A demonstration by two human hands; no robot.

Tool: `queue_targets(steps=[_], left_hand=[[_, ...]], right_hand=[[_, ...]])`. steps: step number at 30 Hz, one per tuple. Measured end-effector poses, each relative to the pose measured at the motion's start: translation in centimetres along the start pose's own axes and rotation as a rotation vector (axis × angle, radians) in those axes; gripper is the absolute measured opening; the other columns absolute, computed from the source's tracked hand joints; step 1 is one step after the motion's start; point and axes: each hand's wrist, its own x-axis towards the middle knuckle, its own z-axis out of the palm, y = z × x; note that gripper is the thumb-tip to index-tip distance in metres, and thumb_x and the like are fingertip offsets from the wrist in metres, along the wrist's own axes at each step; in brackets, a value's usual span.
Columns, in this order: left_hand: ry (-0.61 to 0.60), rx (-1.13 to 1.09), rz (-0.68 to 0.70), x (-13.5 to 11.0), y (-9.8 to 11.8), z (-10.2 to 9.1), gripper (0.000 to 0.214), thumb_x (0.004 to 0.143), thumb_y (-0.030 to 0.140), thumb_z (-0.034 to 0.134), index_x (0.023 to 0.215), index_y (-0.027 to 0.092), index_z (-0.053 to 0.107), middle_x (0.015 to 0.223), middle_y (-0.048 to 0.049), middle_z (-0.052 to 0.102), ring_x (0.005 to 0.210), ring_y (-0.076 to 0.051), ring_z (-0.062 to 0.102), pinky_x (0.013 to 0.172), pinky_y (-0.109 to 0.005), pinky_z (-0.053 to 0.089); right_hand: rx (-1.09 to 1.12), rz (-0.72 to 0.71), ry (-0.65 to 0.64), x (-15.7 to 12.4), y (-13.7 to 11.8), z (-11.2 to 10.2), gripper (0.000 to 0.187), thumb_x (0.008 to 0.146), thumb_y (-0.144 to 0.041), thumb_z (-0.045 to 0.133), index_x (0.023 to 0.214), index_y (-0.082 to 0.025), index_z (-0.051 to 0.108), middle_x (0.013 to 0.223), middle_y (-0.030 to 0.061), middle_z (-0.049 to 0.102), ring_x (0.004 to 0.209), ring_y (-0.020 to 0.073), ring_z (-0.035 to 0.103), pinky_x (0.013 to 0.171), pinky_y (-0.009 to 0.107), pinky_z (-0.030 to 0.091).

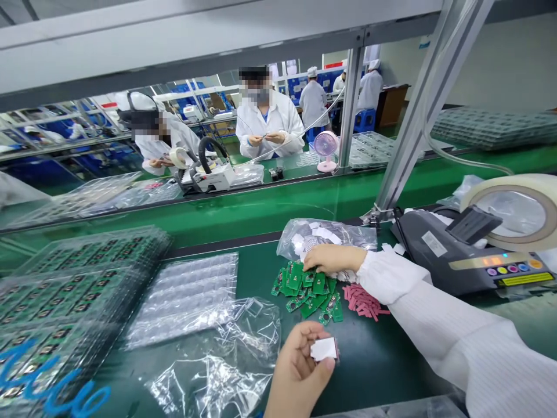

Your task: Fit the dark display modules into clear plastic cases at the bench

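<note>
My left hand (296, 367) is closed around a small white rectangular piece (323, 349) with a dark red edge, pinched between thumb and fingers near the bench's front. My right hand (333, 259) reaches over the back of a heap of small green circuit boards (311, 299). Its fingers are bent down together at the boards; whatever they grip, if anything, is hidden. Just behind that hand lies a clear plastic bag (359, 233) with white pieces and striped strips. A pile of pink strips (363, 302) sits right of the boards, beside my right sleeve.
Stacked clear trays of boards (73, 290) stand at left, beside an unfilled clear tray (187, 284) and crumpled plastic film (221, 371). A grey tape dispenser (439, 249) with a large tape roll (535, 215) is at right. Metal posts (409, 128) rise behind; co-workers sit across the bench.
</note>
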Motion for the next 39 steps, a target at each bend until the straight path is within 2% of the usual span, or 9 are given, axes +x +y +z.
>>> queue_targets(steps=[4,8,12,15,18,20,24,29,39], left_hand=[[0.043,-0.049,0.061,-0.2,0.1,1.1,0.049,0.064,0.027,0.077,0.108,0.023,0.055,0.089,-0.0023,0.062,0.071,-0.011,0.057,0.064,-0.022,0.044],[0.047,-0.054,0.116,-0.8,0.5,2.4,0.059,0.066,0.026,0.075,0.118,0.025,0.048,0.090,-0.0029,0.061,0.070,-0.011,0.057,0.063,-0.022,0.046],[0.056,-0.030,0.187,-1.4,0.4,3.1,0.064,0.072,0.026,0.071,0.128,0.029,0.041,0.093,-0.0029,0.062,0.074,-0.012,0.059,0.067,-0.022,0.048],[-0.003,0.047,0.251,-1.6,0.2,3.9,0.067,0.072,0.024,0.072,0.130,0.033,0.040,0.092,-0.0016,0.063,0.080,-0.014,0.061,0.074,-0.023,0.050],[-0.066,0.187,0.286,-1.7,0.2,5.0,0.066,0.073,0.023,0.070,0.129,0.039,0.041,0.094,0.0008,0.065,0.084,-0.015,0.063,0.080,-0.026,0.051],[-0.107,0.254,0.319,-1.7,0.2,5.6,0.065,0.075,0.024,0.069,0.130,0.042,0.040,0.096,0.0016,0.065,0.082,-0.015,0.064,0.079,-0.028,0.053],[-0.212,0.384,0.385,-1.5,0.0,5.9,0.067,0.079,0.022,0.063,0.134,0.045,0.032,0.104,0.0010,0.066,0.085,-0.016,0.065,0.079,-0.028,0.055],[-0.390,0.410,0.572,-1.2,-0.5,5.2,0.071,0.083,0.021,0.057,0.140,0.042,0.021,0.109,-0.0006,0.067,0.086,-0.016,0.067,0.076,-0.024,0.056],[-0.295,0.430,0.496,-2.0,0.2,5.6,0.070,0.080,0.024,0.062,0.138,0.044,0.027,0.105,0.0010,0.069,0.084,-0.015,0.067,0.073,-0.021,0.055]], right_hand=[[0.028,-0.081,-0.080,0.5,0.5,-0.1,0.015,0.088,-0.025,0.059,0.098,-0.015,0.061,0.102,0.0041,0.063,0.095,0.0182,0.060,0.085,0.040,0.049],[0.061,-0.006,0.059,-0.8,-1.0,-1.1,0.015,0.085,-0.021,0.062,0.097,-0.013,0.061,0.098,0.0065,0.063,0.096,0.0210,0.058,0.085,0.041,0.047],[0.143,0.077,0.296,-6.7,-6.0,-3.0,0.033,0.091,-0.026,0.052,0.122,-0.015,0.043,0.104,0.0089,0.061,0.092,0.0177,0.057,0.080,0.032,0.049],[0.193,-0.006,0.535,-12.3,-11.0,-3.3,0.019,0.093,-0.036,0.047,0.105,-0.020,0.051,0.097,0.0059,0.062,0.086,0.0164,0.059,0.073,0.026,0.050],[0.002,0.071,0.681,-15.7,-14.8,-2.4,0.020,0.097,-0.029,0.039,0.094,-0.019,0.057,0.087,0.0063,0.063,0.077,0.0158,0.060,0.065,0.026,0.049],[-0.070,0.146,0.731,-16.7,-16.0,-1.9,0.022,0.097,-0.026,0.039,0.094,-0.018,0.059,0.085,0.0068,0.064,0.075,0.0157,0.060,0.065,0.027,0.050],[-0.066,0.196,0.774,-18.0,-16.7,-1.5,0.024,0.097,-0.021,0.038,0.101,-0.015,0.060,0.090,0.0072,0.067,0.081,0.0134,0.062,0.072,0.024,0.052],[-0.146,0.276,0.819,-19.0,-17.3,-0.8,0.024,0.097,-0.025,0.039,0.102,-0.014,0.060,0.093,0.0069,0.069,0.088,0.0132,0.064,0.079,0.021,0.054],[-0.091,0.208,0.864,-19.4,-17.5,-1.0,0.029,0.097,-0.023,0.037,0.093,-0.018,0.066,0.089,0.0041,0.071,0.081,0.0118,0.065,0.076,0.018,0.055]])
